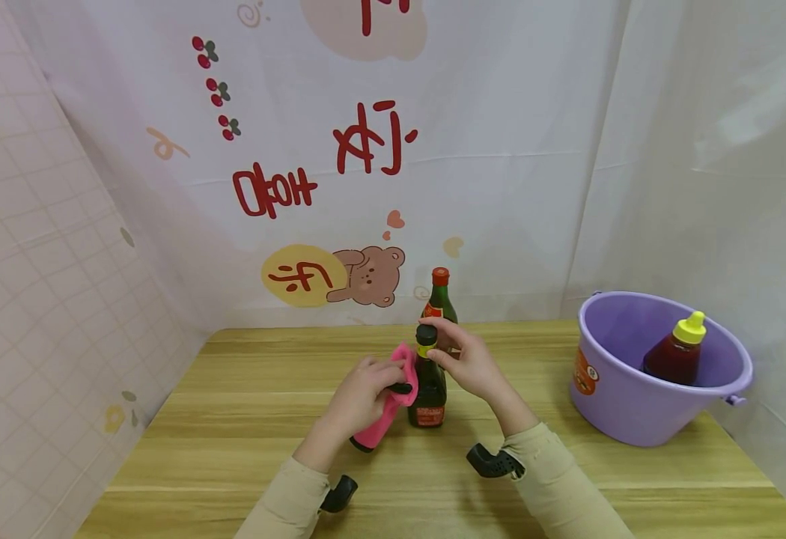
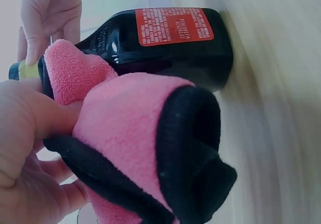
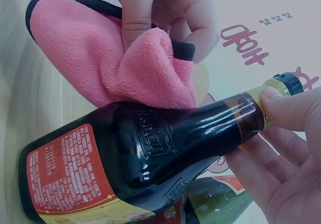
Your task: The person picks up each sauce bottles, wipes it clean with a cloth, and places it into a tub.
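Note:
A dark sauce bottle with a red label and a black cap stands upright on the wooden table. My left hand grips a pink cloth with black trim and presses it against the bottle's shoulder. The cloth fills the left wrist view beside the bottle. My right hand pinches the bottle's neck just under the cap. A second, green bottle with a red cap stands right behind.
A purple plastic bucket sits at the right of the table with a red squeeze bottle with a yellow cap inside. White printed sheets hang behind and at the right; a tiled wall is at the left.

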Available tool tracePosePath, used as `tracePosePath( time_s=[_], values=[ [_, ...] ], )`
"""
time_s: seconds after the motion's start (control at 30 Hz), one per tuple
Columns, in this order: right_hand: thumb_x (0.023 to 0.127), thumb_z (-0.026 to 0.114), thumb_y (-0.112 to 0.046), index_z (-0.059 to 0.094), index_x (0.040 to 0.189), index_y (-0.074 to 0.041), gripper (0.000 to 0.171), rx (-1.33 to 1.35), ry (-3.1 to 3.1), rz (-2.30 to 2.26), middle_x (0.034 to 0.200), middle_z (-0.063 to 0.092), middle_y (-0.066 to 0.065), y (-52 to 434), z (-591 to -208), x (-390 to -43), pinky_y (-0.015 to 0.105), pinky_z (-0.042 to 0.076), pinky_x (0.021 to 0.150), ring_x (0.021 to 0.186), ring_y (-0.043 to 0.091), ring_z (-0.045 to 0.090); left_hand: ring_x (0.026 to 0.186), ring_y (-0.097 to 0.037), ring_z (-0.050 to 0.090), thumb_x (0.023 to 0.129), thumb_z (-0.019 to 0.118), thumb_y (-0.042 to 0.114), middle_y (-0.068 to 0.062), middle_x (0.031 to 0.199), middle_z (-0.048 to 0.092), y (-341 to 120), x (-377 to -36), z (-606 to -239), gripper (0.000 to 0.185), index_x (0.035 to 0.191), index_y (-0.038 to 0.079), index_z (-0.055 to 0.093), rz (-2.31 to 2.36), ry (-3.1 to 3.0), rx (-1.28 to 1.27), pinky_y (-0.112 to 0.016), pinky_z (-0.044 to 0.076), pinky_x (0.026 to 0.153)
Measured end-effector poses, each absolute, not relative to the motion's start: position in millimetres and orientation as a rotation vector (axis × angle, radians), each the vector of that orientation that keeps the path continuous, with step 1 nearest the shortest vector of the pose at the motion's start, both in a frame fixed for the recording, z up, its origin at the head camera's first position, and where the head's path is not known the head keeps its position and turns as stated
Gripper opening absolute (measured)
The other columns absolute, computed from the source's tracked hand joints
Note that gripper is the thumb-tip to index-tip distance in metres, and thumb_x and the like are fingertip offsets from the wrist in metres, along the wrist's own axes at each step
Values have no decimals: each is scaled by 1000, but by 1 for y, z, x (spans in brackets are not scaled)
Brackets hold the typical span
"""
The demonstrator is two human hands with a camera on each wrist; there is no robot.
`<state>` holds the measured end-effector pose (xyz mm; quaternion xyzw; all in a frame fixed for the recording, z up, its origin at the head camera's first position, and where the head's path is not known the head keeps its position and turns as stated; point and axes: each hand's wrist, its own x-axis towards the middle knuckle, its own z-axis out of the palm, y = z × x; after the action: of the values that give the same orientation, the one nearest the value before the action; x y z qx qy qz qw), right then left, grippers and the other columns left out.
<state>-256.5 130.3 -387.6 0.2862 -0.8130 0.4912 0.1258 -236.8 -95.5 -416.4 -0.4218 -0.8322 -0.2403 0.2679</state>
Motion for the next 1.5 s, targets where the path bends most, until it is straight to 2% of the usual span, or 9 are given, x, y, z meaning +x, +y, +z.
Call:
tracePosePath(
  time_s=[0.2, 0.33, 0.43, 0.67, 1.03, 1.23, 1.5],
  values=[
    [91, 67, 2, 55, 138, -12, 50, 837, -2370, 1426, 109, 69, 12, 131, -388, -257, 36, 54, 74, 90, 24, 67, 83, -19, 59, 76, 72, -13, 4, 97, 72, -98, -235, -420, 32, 92, 15, 70, -657, -2277, -1123, -33, 48, 78],
    [92, 67, -1, 56, 139, -16, 50, 870, -2350, 1440, 109, 69, 9, 134, -388, -257, 34, 53, 73, 88, 20, 67, 87, -18, 63, 78, 71, -13, 4, 98, 72, -99, -233, -420, 32, 94, 15, 70, -659, -2307, -1121, -34, 47, 83],
    [92, 67, -1, 56, 139, -17, 50, 889, -2343, 1436, 109, 68, 9, 135, -389, -256, 34, 54, 73, 89, 19, 67, 90, -17, 65, 79, 71, -13, 4, 100, 72, -100, -232, -421, 32, 94, 15, 70, -671, -2329, -1119, -35, 48, 85],
    [93, 67, -2, 55, 139, -14, 49, 896, -2332, 1432, 109, 68, 9, 134, -389, -257, 34, 54, 73, 88, 20, 67, 84, -17, 61, 77, 72, -13, 6, 98, 72, -102, -231, -427, 33, 93, 16, 70, -673, -2350, -1097, -32, 48, 78],
    [92, 67, -2, 56, 138, -17, 50, 874, -2342, 1440, 109, 69, 8, 134, -388, -257, 38, 53, 72, 88, 20, 66, 94, -14, 67, 75, 69, -16, 3, 98, 73, -105, -232, -437, 36, 93, 15, 70, -680, -2321, -1137, -36, 49, 84],
    [92, 67, -1, 55, 139, -16, 50, 871, -2343, 1448, 109, 68, 9, 133, -387, -256, 40, 53, 72, 89, 21, 67, 89, -16, 65, 75, 69, -17, 3, 97, 73, -106, -231, -440, 36, 93, 15, 71, -687, -2367, -1120, -35, 50, 82],
    [91, 68, 1, 55, 139, -14, 52, 858, -2348, 1432, 110, 69, 11, 132, -388, -256, 40, 54, 73, 89, 22, 67, 71, -13, 58, 76, 74, -13, 5, 82, 67, -105, -232, -443, 27, 84, 13, 67, -629, -2356, -1189, -32, 46, 76]
  ],
)
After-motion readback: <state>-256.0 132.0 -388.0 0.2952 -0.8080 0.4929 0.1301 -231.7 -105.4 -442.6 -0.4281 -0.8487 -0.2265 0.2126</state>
